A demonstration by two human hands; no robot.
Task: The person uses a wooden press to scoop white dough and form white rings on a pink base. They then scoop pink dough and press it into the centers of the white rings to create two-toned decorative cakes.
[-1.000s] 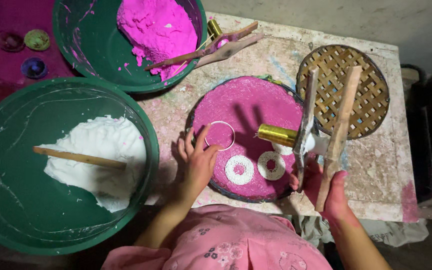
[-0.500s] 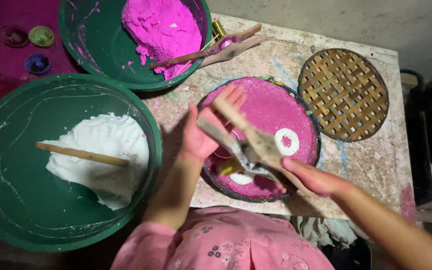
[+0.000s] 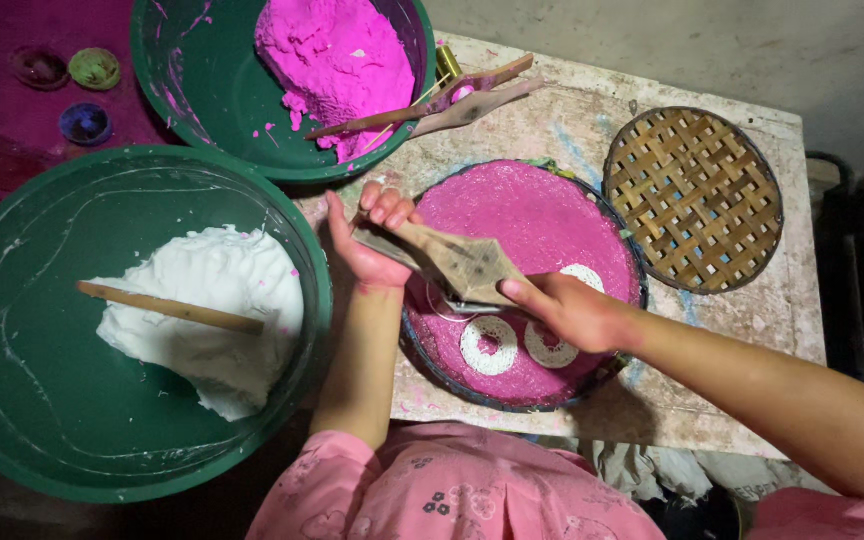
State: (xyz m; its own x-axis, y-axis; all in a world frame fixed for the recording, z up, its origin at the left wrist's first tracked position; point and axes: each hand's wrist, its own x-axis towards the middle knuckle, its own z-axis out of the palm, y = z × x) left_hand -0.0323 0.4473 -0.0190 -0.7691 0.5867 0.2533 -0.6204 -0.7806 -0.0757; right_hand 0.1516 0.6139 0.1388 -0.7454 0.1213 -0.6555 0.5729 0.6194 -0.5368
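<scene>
Hands met over pink tray near table centre: left hand & right hand both gripped wooden paddles, prob. mid ring-shaping step; next move needed steady press w/o smudging white rings.

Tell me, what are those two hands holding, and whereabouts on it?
Both grip one flat wooden paddle over the round pink-coated tray. The left hand holds its narrow upper-left end; the right hand holds its wider lower-right end.
</scene>
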